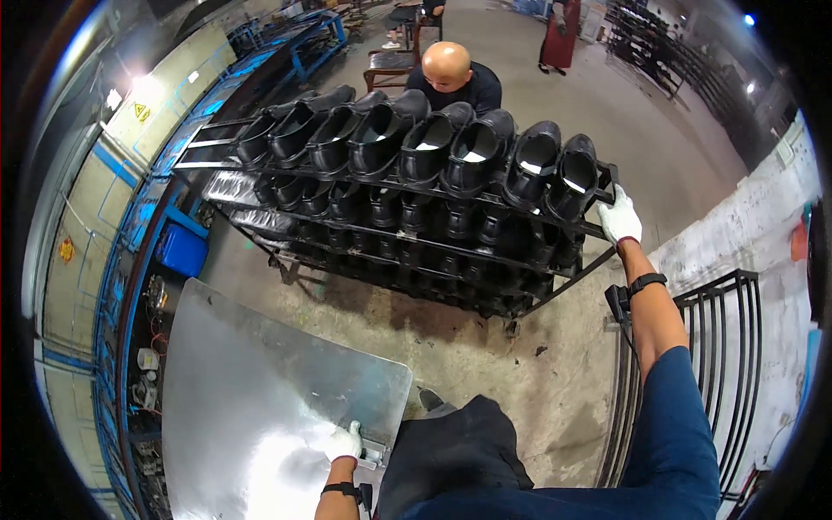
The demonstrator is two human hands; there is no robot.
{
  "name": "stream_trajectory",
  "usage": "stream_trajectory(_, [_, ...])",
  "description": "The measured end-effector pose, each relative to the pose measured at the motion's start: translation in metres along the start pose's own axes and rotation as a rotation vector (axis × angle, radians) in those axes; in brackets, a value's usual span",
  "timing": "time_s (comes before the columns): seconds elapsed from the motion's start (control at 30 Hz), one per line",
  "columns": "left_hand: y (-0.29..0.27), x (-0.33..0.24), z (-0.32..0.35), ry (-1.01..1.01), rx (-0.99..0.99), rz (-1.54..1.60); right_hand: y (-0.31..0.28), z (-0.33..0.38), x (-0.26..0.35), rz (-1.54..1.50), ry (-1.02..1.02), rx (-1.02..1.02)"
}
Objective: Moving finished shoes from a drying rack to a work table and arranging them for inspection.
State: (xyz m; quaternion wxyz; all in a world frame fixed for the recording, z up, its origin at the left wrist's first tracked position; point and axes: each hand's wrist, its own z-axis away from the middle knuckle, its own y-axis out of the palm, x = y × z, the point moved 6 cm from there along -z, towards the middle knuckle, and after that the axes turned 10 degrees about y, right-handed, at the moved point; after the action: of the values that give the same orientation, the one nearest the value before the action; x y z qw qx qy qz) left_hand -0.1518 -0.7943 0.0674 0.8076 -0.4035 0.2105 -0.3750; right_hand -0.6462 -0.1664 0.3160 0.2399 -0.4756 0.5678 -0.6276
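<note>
My right hand [620, 218], in a white glove, is closed around the right end of a black metal shoe rack [598, 230]. Black shoes [416, 147] stand side by side along its top shelf, some with pale insoles showing. More shoes fill the shelves below, partly hidden in shadow. Down at the lower middle, my left hand [344, 442], also gloved in white, lies at the edge of a shiny metal tabletop [269, 381], with the thumb apart from the palm. Beside it is a small metal fitting [373, 452]. Glare washes out part of the left fingers.
Behind the rack is a person [468, 82] in dark clothes. A blue conveyor frame [143, 251] runs along the left, with a blue container [182, 250] beside it. Black metal bars [715, 338] lean by the white wall at right.
</note>
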Motion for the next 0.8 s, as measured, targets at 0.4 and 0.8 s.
stream_trajectory(0.4, [-0.016, -0.009, 0.006, -0.028, 0.035, 0.041, 0.001, 0.001, 0.0, -0.008, 0.012, -0.008])
stream_trajectory(0.8, [-0.007, -0.005, 0.013, -0.07, 0.087, 0.085, -0.003, 0.006, 0.0, -0.01, 0.022, -0.014])
